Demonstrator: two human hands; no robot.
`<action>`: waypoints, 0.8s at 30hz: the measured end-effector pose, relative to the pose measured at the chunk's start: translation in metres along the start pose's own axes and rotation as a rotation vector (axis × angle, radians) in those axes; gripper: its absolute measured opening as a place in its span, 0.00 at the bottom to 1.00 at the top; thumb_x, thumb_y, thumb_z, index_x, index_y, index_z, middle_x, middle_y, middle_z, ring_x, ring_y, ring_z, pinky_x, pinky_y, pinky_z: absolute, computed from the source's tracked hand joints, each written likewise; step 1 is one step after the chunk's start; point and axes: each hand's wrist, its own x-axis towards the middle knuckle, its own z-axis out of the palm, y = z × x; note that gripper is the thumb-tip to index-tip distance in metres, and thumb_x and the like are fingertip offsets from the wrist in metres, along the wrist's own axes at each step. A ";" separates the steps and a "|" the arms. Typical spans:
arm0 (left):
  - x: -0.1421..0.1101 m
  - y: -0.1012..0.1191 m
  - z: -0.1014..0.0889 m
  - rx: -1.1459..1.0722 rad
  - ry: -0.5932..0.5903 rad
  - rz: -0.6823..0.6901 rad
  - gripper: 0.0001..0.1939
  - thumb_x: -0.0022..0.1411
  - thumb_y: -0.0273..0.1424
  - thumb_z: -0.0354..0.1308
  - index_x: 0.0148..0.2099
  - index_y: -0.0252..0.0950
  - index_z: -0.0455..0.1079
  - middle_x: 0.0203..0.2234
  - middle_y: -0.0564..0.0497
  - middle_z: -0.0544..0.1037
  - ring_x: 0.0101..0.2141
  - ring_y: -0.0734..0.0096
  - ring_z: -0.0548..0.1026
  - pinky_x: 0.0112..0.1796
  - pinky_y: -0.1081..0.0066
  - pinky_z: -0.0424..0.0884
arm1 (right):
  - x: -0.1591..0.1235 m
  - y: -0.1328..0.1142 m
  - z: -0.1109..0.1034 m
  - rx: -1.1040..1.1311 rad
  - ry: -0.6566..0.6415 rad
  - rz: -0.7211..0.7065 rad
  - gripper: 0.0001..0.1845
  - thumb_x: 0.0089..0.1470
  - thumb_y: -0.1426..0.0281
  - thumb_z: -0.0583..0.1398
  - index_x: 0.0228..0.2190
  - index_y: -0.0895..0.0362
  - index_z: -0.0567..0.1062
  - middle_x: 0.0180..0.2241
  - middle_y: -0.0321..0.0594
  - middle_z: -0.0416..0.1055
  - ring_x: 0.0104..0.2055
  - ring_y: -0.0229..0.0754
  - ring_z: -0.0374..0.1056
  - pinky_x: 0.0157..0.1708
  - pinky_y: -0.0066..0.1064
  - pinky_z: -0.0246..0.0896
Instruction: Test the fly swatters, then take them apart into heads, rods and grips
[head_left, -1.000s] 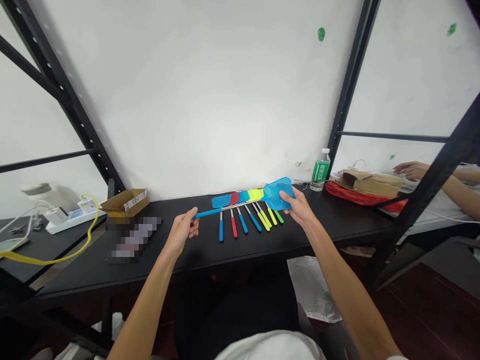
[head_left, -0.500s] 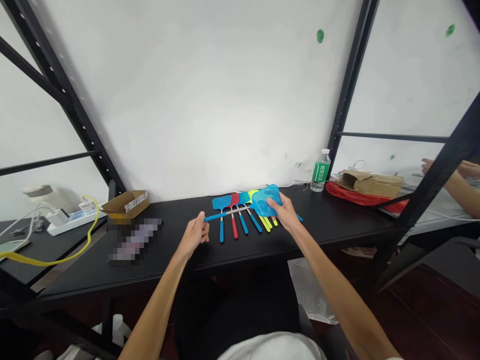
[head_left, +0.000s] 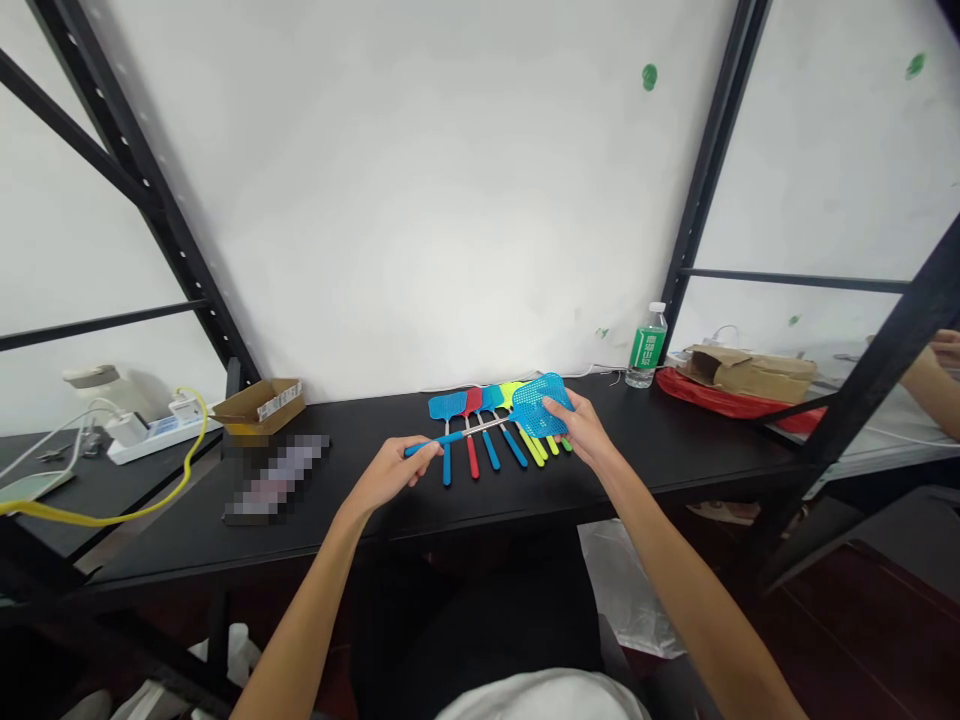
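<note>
A blue fly swatter (head_left: 499,424) is held level above the black bench (head_left: 675,440): its handle end is pinched in the closed grip of the left hand (head_left: 386,473), its mesh head clamped by the right hand (head_left: 581,432). Beneath it, a row of swatters (head_left: 491,425) lies near the wall edge, partly hidden by the held head. Bare bench surface is seen toward the front edge and to the right. A blurred patch (head_left: 276,478) at left cannot be made out. A bottle (head_left: 648,346) stands beside the frame post.
</note>
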 end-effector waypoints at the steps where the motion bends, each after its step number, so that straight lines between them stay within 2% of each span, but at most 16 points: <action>1: -0.001 0.001 -0.001 0.018 -0.027 -0.007 0.21 0.62 0.49 0.54 0.36 0.35 0.76 0.20 0.55 0.67 0.20 0.75 0.63 0.24 0.74 0.60 | 0.000 0.000 0.000 -0.003 -0.001 0.011 0.22 0.43 0.56 0.69 0.36 0.56 0.75 0.24 0.34 0.69 0.19 0.34 0.62 0.11 0.24 0.53; 5: -0.006 0.005 0.000 0.051 -0.182 -0.056 0.23 0.61 0.49 0.55 0.28 0.35 0.73 0.17 0.56 0.64 0.19 0.75 0.62 0.22 0.75 0.58 | -0.001 0.003 0.001 -0.020 -0.048 0.030 0.22 0.42 0.57 0.70 0.36 0.58 0.76 0.23 0.34 0.70 0.18 0.34 0.62 0.11 0.24 0.54; 8: -0.007 0.006 0.007 0.049 -0.223 -0.048 0.21 0.61 0.48 0.57 0.28 0.36 0.70 0.17 0.57 0.63 0.20 0.76 0.62 0.23 0.76 0.59 | -0.001 0.009 0.005 -0.032 -0.092 0.010 0.21 0.45 0.56 0.69 0.36 0.58 0.76 0.23 0.34 0.70 0.18 0.33 0.62 0.12 0.23 0.56; 11: -0.006 0.007 0.011 0.015 -0.243 -0.020 0.19 0.62 0.48 0.56 0.37 0.36 0.72 0.17 0.58 0.62 0.20 0.76 0.61 0.24 0.75 0.60 | 0.001 0.013 0.006 -0.043 -0.087 -0.001 0.22 0.46 0.57 0.69 0.40 0.58 0.77 0.29 0.38 0.75 0.22 0.36 0.68 0.17 0.25 0.63; 14: -0.004 0.006 0.010 -0.062 -0.246 -0.011 0.23 0.64 0.47 0.53 0.53 0.37 0.68 0.16 0.61 0.61 0.18 0.77 0.59 0.23 0.76 0.58 | 0.004 0.011 0.001 -0.106 -0.019 0.027 0.28 0.45 0.57 0.69 0.46 0.57 0.75 0.34 0.41 0.77 0.25 0.39 0.72 0.17 0.25 0.63; 16: -0.002 0.001 0.006 -0.094 -0.203 -0.005 0.27 0.66 0.47 0.51 0.60 0.37 0.63 0.16 0.60 0.64 0.17 0.77 0.60 0.22 0.76 0.57 | 0.006 0.008 -0.007 -0.159 0.025 0.038 0.30 0.46 0.57 0.68 0.49 0.56 0.74 0.34 0.43 0.78 0.26 0.40 0.73 0.16 0.24 0.61; 19: 0.005 -0.014 0.001 -0.117 -0.046 -0.008 0.28 0.67 0.46 0.49 0.63 0.36 0.58 0.20 0.55 0.73 0.19 0.74 0.66 0.25 0.74 0.63 | 0.010 0.005 -0.024 -0.290 0.107 -0.016 0.28 0.50 0.57 0.64 0.50 0.57 0.73 0.37 0.45 0.78 0.30 0.42 0.75 0.20 0.25 0.64; 22: 0.014 -0.037 0.001 -0.109 0.159 -0.068 0.27 0.66 0.42 0.49 0.63 0.36 0.57 0.30 0.47 0.81 0.27 0.69 0.76 0.35 0.68 0.71 | 0.016 0.007 -0.045 -0.562 0.198 -0.093 0.26 0.53 0.57 0.61 0.49 0.57 0.74 0.38 0.45 0.79 0.36 0.45 0.75 0.30 0.32 0.69; 24: 0.018 -0.049 0.006 -0.069 0.272 -0.134 0.24 0.65 0.39 0.48 0.61 0.37 0.61 0.36 0.44 0.82 0.35 0.64 0.80 0.42 0.64 0.71 | 0.019 0.011 -0.059 -0.745 0.255 -0.099 0.25 0.54 0.58 0.59 0.51 0.58 0.74 0.41 0.46 0.79 0.39 0.47 0.75 0.40 0.37 0.69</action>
